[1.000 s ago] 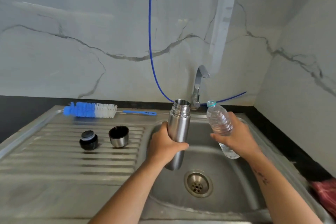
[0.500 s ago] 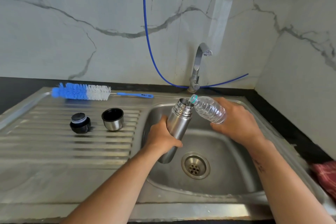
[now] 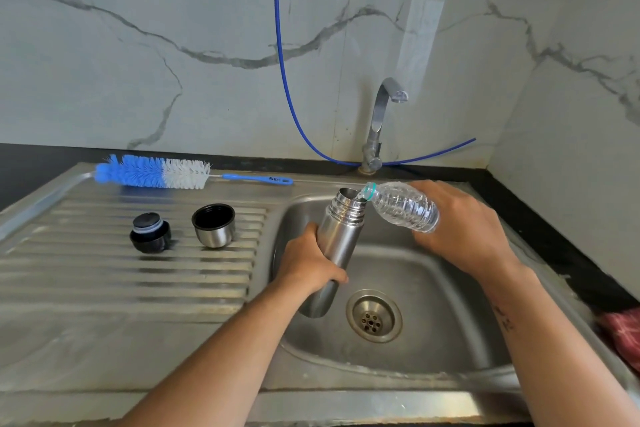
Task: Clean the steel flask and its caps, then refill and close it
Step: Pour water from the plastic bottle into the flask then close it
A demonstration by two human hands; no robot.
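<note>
Over the sink basin point(image 3: 433, 288), the flask point(image 3: 337, 239) is held tilted by the left hand point(image 3: 308, 263); the bottle point(image 3: 403, 206), gripped by the right hand point(image 3: 460, 229), is laid at the flask's open rim.

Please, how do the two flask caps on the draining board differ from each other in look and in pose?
The black stopper on the left is all dark with a pale ring near its top; the cup cap to its right has a shiny steel wall and a black inside. The black stopper shows a closed top, while the cup cap stands with its open mouth upward. The cup cap looks wider. Both stand apart on the ribbed draining board, touched by no hand.
</note>
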